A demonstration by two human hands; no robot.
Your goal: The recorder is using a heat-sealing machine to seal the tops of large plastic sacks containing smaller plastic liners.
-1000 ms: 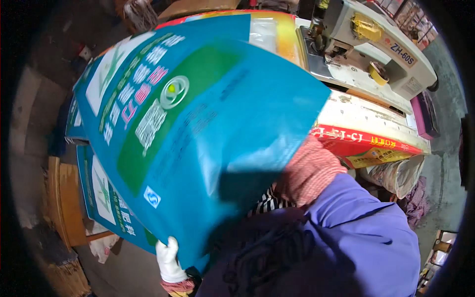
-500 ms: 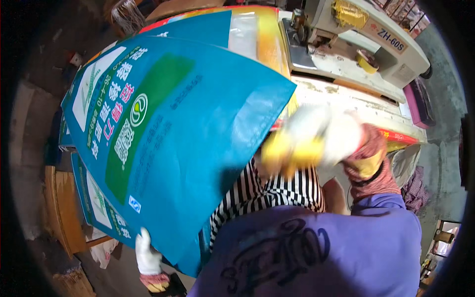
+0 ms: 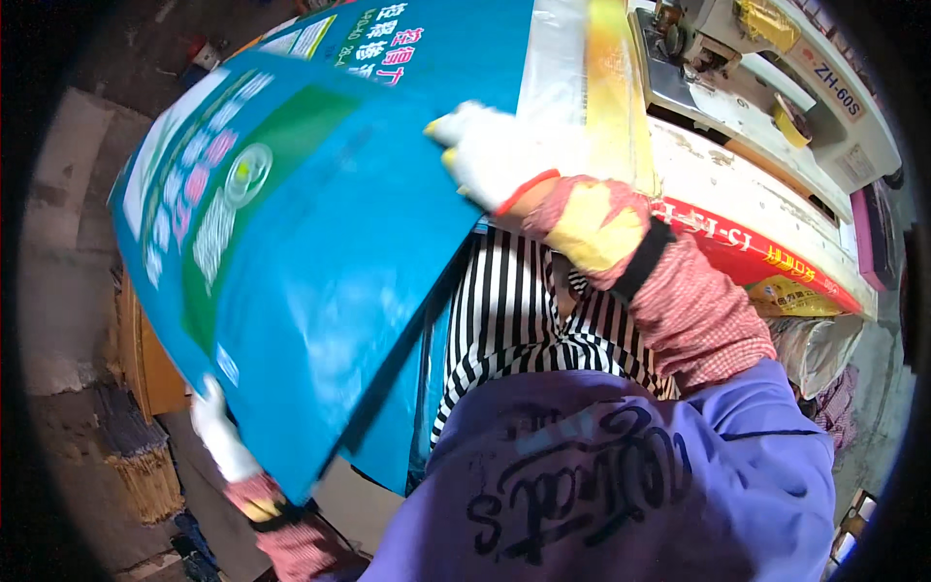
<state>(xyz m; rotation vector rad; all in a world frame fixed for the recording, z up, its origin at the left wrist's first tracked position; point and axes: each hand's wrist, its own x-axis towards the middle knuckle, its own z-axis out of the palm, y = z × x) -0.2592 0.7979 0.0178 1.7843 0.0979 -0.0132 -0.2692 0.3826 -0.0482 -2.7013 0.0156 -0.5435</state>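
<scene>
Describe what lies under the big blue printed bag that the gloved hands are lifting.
Under the blue bag more blue printed bags show at the top and lower edge. The left hand grips its lower corner; the right hand its top edge. The rest beneath is covered.

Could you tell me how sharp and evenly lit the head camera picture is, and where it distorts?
Head view: the right hand in its white glove is smeared by motion blur; the blue printed bag is sunlit on top, with shadow beneath its lower edge; the sewing machine bends toward the rim from fisheye distortion; the corners are black.
</scene>
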